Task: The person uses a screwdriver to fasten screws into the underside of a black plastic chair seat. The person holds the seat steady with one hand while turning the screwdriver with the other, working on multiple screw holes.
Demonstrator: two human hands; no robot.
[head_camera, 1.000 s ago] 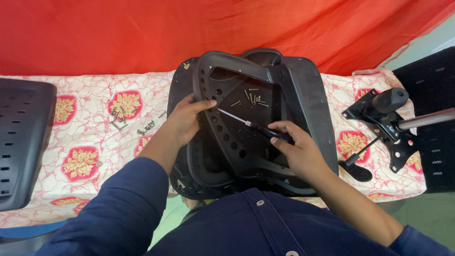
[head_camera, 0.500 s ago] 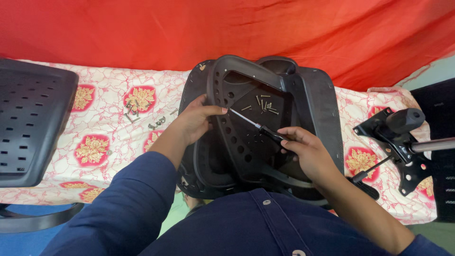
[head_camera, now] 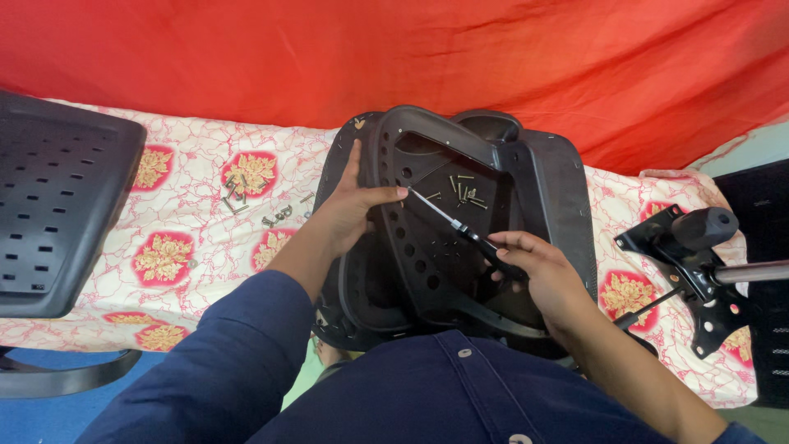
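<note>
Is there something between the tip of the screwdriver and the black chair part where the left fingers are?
Nothing visible. The right hand holds the screwdriver; its tip reaches the left hand fingertips at the black chair part. Loose screws lie beside it, off its line.

View: swung left and down over the last second; chair back [head_camera: 57, 197] at left now largely in frame, seat [head_camera: 493, 238] shifted right of centre.
Mechanism [head_camera: 699, 263]: now lower at right edge.
Left hand [head_camera: 349, 205]: slid from seat's inside to its left rim, thumb at screwdriver tip.
Screwdriver [head_camera: 460, 230]: tip moved up-left toward the rim holes.
Right hand [head_camera: 538, 271]: lower on the handle, closer to the body.
</note>
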